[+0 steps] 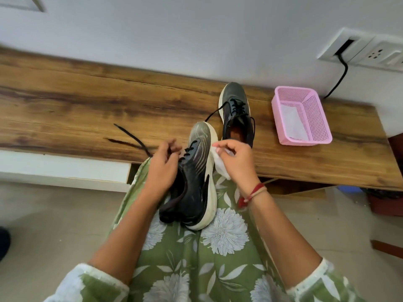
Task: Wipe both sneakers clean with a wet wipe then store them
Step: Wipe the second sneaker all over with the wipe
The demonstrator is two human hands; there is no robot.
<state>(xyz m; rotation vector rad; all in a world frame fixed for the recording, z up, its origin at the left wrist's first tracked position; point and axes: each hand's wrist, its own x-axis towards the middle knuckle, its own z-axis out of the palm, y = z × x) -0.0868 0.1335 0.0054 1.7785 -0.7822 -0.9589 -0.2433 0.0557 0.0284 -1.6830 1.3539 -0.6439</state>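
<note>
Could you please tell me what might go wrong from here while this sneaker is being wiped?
1. The sneaker lies tilted on the lap, and the left hand seems to pinch only its loose lace; a firm push could roll it off.
2. Its sole rests on the floral dress and may soil it.
3. The right hand pinches the wet wipe only with its fingertips, so it could slip.

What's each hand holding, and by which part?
Left hand grips the sneaker on the lap at its laced top. Right hand pinches the wet wipe by its upper end, between its fingers.
</note>
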